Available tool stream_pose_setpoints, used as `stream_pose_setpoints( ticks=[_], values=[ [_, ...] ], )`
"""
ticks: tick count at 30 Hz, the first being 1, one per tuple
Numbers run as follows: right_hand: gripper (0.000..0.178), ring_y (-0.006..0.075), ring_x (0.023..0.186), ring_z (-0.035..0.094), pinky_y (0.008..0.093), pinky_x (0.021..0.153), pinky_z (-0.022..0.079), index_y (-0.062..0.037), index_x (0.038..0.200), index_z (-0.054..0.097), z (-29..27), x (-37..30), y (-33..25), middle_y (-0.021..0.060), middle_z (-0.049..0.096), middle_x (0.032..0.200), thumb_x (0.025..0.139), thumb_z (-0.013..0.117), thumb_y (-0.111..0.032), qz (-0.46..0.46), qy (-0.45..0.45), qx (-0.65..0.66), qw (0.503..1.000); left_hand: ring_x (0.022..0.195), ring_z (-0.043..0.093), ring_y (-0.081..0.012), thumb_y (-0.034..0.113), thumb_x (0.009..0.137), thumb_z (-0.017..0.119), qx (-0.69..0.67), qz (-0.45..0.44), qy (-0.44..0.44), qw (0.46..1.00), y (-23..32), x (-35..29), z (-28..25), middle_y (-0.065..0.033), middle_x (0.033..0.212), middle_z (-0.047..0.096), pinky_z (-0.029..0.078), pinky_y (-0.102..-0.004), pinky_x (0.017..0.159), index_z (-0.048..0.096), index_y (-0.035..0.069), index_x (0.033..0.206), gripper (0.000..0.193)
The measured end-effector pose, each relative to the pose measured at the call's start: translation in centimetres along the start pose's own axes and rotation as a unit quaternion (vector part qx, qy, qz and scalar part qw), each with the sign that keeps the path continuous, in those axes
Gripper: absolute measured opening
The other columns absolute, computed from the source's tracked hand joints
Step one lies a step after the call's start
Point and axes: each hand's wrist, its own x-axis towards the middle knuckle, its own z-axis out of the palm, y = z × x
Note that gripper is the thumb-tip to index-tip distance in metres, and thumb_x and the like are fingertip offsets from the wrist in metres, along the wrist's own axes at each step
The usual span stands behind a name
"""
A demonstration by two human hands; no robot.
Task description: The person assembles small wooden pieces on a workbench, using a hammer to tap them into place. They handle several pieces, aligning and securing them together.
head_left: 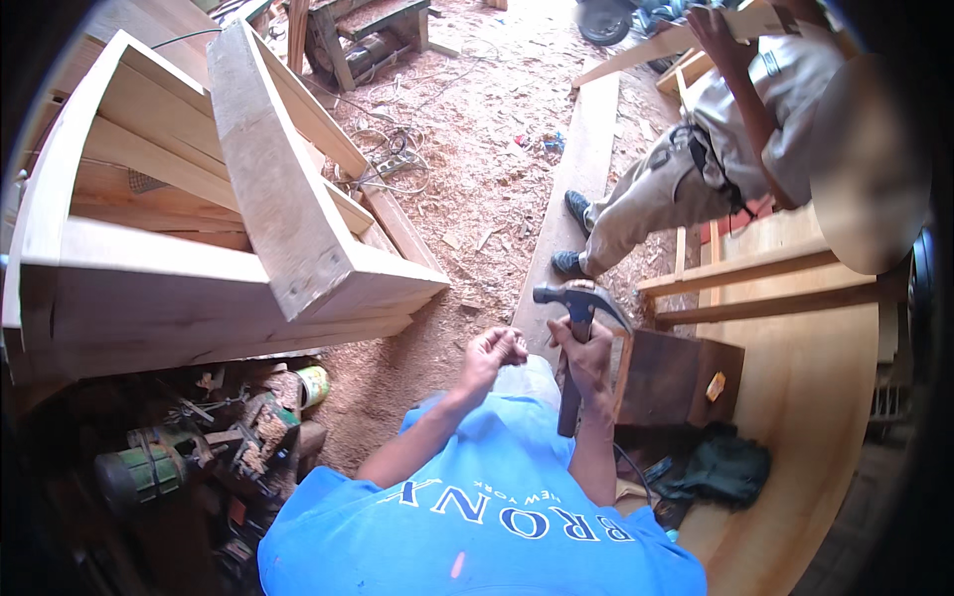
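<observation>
Gripped a claw hammer (pixel 584 298) in the right hand (pixel 590 356), with fingers wrapped around the handle just below the head. Pointed the striking face left and the claw right, with the free end of the handle directed back along the right forearm. Positioned the hammer in front of the body, beyond the chest of the blue shirt (pixel 477 447) and just right of the left hand (pixel 489 360). Curled the fingers of the left hand, with thumb and fingertips drawn together; could not tell if holding anything small.

Showed at left a pale wooden frame (pixel 189 298), with a weathered board (pixel 258 169) set across its right portion. Showed below the frame a green cylindrical machine (pixel 144 472) among scraps, near a yellow-green can (pixel 314 385). Included beyond the hands a shavings-strewn ground (pixel 477 199), a long plank (pixel 588 149) lying flat, and loops of cable (pixel 397 164) near the frame. Included at upper right a co-worker (pixel 656 204) in beige trousers, with one hand (pixel 714 38) at a second plank (pixel 636 57). Presented at right a broad, pale wooden panel (pixel 825 397), with a dark brown box (pixel 668 372) and a dark green bundle (pixel 720 467) toward its left edge.
</observation>
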Motion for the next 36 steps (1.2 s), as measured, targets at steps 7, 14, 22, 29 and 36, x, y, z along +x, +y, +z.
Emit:
stream_pose_setpoints(
  ticks=[7,14,22,29,36],
  values=[
    [0.014,0.0054,0.042,0.049,0.0225,0.038,0.036,-0.0019,0.091,0.069,-4.4,17.9,-9.1,0.0028,0.063,0.064,0.090,0.073,-0.015,-0.035,-0.061,0.009,0.997,0.096,0.070,-0.0257,0.009,0.102,0.052,-0.152,0.094,0.134,0.975,4.6,14.6,3.6,-0.0184,0.105,0.069,0.059,-0.0373,0.087,0.044,0.001,0.129,0.029],
    [0.015,0.0084,0.039,0.048,0.0244,0.036,0.037,0.0005,0.091,0.070,-1.4,35.0,-12.8,0.0011,0.056,0.056,0.089,0.073,-0.013,-0.026,-0.101,0.020,0.994,0.094,0.066,-0.0231,-0.004,0.089,0.053,-0.254,0.123,0.274,0.919,9.6,23.7,-1.5,-0.0132,0.105,0.064,0.056,-0.0375,0.086,0.057,0.000,0.108,0.020],
    [0.012,0.0080,0.038,0.047,0.0257,0.035,0.036,-0.0006,0.091,0.071,6.5,61.4,-16.3,-0.0010,0.054,0.053,0.089,0.072,-0.013,-0.078,-0.044,0.043,0.995,0.066,0.056,-0.0116,0.001,0.083,0.058,-0.183,0.091,0.259,0.944,25.8,44.1,-6.5,-0.0051,0.082,0.064,0.046,-0.0270,0.060,0.065,0.000,0.102,0.020],
    [0.012,0.0080,0.039,0.049,0.0237,0.037,0.036,0.0003,0.091,0.071,11.5,79.5,-22.9,-0.0009,0.056,0.055,0.086,0.076,-0.010,-0.055,-0.053,0.138,0.988,0.085,0.063,-0.0129,0.021,0.093,0.063,0.295,0.151,0.076,0.940,45.2,67.4,-2.7,-0.0072,0.098,0.070,0.052,-0.0280,0.078,0.068,0.002,0.114,0.029],
    [0.011,0.0052,0.043,0.047,0.0230,0.040,0.033,-0.0011,0.084,0.072,16.7,103.2,-27.6,-0.0024,0.054,0.056,0.087,0.074,-0.011,-0.068,-0.116,0.144,0.980,0.079,0.060,-0.0144,0.022,0.089,0.074,0.429,0.299,0.026,0.852,54.0,92.1,1.0,-0.0060,0.093,0.066,0.048,-0.0279,0.065,0.070,0.009,0.114,0.028]
  ],
)
